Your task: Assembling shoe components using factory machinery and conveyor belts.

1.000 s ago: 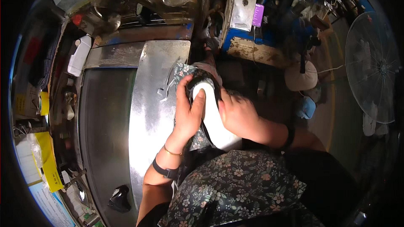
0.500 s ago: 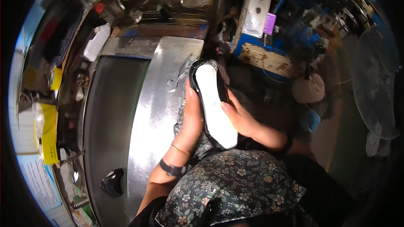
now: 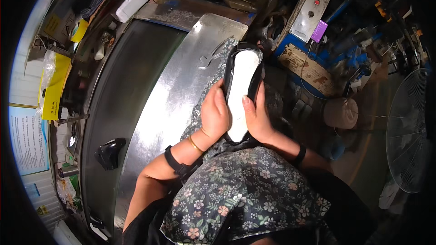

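Between my two hands, above my lap, is a black shoe (image 3: pixel 243 93) with its bottom toward me. A long white insole covers that bottom, and black upper material wraps the rim at the far end. My left hand (image 3: pixel 215 112) is pressed along its left side, fingers close together. On the right side my right hand (image 3: pixel 258 115) grips it, with the thumb at the insole's edge. The fingertips under the shoe are hidden. Another glossy black shoe piece (image 3: pixel 110 153) lies on the dark belt (image 3: pixel 120 81) at the left.
A shiny metal plate (image 3: pixel 165 81) runs between the belt and my lap, with metal hooks (image 3: pixel 211 60) on it. A machine with a button panel (image 3: pixel 313 4) stands at the far right. Further right are a thread cone (image 3: pixel 340 112) and a large fan (image 3: pixel 411 131). A white jug (image 3: pixel 132 4) sits far left.
The shoe has turned slightly, its near end swinging left, and my left hand has slid nearer that end. The surroundings have shifted in the view.
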### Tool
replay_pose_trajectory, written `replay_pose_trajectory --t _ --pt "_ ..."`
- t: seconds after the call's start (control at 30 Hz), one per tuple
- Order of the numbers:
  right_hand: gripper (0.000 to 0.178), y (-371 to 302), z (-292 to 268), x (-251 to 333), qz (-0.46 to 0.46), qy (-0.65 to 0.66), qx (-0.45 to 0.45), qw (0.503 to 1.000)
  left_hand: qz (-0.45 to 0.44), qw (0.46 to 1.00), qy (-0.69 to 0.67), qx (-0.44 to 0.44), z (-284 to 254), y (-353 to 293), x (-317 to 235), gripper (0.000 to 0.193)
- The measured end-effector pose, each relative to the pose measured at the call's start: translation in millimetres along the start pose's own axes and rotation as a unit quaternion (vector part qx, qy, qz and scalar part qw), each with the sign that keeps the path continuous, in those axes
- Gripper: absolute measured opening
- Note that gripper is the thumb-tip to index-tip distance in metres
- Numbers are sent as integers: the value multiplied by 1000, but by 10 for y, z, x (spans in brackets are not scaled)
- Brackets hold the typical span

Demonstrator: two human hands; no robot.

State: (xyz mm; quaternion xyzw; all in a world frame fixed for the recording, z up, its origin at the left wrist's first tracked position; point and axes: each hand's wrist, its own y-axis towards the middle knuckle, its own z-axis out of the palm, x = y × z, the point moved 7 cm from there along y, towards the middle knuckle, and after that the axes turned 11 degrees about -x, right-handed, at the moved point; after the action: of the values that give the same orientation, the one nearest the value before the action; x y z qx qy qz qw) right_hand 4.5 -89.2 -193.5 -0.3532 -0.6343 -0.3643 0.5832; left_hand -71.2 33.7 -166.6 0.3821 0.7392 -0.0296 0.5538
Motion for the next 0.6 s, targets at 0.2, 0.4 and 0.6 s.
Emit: replay_pose_trajectory --t 0.2,0.4,0.6 --pt "77 -80 -71 -17 -73 -17 65 995 -244 891 -372 89 450 324 477 53" --pt "70 188 -295 3 115 -173 149 967 -203 888 -340 234 562 744 -11 49" --pt "42 941 -192 156 39 251 84 964 -60 906 -333 253 718 726 -141 36"
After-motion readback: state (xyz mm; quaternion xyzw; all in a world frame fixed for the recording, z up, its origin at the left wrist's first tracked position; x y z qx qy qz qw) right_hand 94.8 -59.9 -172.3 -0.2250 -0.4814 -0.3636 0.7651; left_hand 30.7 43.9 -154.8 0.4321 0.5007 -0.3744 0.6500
